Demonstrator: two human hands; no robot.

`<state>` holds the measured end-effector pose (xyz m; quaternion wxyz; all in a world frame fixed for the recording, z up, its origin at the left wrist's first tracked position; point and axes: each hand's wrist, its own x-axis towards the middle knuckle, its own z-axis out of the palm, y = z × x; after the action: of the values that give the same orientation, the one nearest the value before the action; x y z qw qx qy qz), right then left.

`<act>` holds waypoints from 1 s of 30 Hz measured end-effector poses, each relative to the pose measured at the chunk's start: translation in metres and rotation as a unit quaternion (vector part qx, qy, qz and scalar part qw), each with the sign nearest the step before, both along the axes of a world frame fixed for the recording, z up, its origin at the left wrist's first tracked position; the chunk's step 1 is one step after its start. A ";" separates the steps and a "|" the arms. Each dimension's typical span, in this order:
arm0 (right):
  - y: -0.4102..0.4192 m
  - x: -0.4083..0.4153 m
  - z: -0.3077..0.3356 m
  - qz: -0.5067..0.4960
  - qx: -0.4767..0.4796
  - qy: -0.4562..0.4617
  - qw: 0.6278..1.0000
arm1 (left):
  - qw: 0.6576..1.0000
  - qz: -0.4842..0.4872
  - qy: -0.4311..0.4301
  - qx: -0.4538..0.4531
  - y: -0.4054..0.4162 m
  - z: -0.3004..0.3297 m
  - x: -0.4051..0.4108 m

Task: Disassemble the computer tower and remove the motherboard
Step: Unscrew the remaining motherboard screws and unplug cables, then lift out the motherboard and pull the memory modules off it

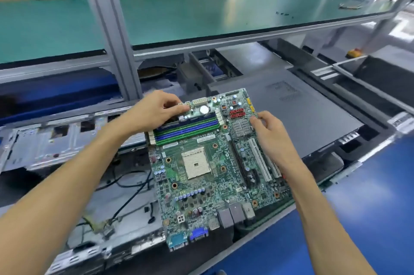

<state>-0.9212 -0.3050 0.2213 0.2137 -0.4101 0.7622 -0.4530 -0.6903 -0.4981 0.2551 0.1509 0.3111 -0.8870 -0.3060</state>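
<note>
Progress: the motherboard [215, 162] looks free of the computer tower [74, 140], held up over the opened chassis and the dark side panel [298, 108]; I judge the main removal is nearly done.
Left to do: carrying the board clear and setting it down; possibly pulling the memory module [190, 118], which sits in 1 of the 4 slots.
Board position: tilted, rear ports toward the person, far edge above the panel; loose black cables [134, 194] lie in the chassis below its left side.
Left hand [156, 110]: fingers curled over the board's far-left edge, by the memory slots and white power connector, pinching there; whether it grips the module or only the board, I cannot tell.
Right hand [268, 131]: fingers bent, gripping the board's right edge beside the heatsink [241, 127] and red connectors.
Table [369, 196]: blue surface at right, beside the chassis.
</note>
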 end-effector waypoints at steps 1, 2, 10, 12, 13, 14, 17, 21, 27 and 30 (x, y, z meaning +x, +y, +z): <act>-0.003 -0.018 -0.005 -0.009 0.002 -0.002 1.000 | 1.000 0.001 -0.006 0.002 -0.003 -0.004 -0.017; -0.006 -0.033 -0.009 -0.016 0.002 -0.005 1.000 | 1.000 0.002 -0.009 0.006 -0.006 -0.008 -0.033; -0.029 -0.138 -0.039 -0.017 0.054 0.028 0.998 | 0.998 0.017 -0.029 0.060 -0.022 -0.053 -0.133; -0.034 -0.155 -0.044 -0.022 0.065 0.035 0.997 | 0.996 0.025 -0.034 0.073 -0.025 -0.061 -0.151; -0.036 -0.162 -0.046 -0.024 0.067 0.040 0.997 | 0.996 0.029 -0.034 0.079 -0.025 -0.063 -0.159; -0.038 -0.168 -0.047 -0.028 0.064 0.043 0.997 | 0.995 0.031 -0.034 0.084 -0.026 -0.064 -0.167; -0.041 -0.184 -0.046 -0.036 0.066 0.055 0.996 | 0.995 0.031 -0.041 0.088 -0.030 -0.063 -0.190; -0.047 -0.194 -0.047 -0.043 0.106 0.107 0.988 | 0.994 0.042 -0.043 0.086 -0.036 -0.063 -0.211; -0.049 -0.194 -0.054 -0.094 0.160 0.174 0.967 | 0.989 0.127 -0.016 0.077 -0.039 -0.073 -0.226; -0.048 -0.191 -0.054 -0.094 0.161 0.188 0.964 | 0.988 0.145 -0.038 0.045 -0.036 -0.075 -0.228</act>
<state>-1.1122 -0.3535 0.1678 0.0867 -0.3747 0.8865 -0.2574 -0.9187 -0.5344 0.1803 0.1461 0.4545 -0.8226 -0.3089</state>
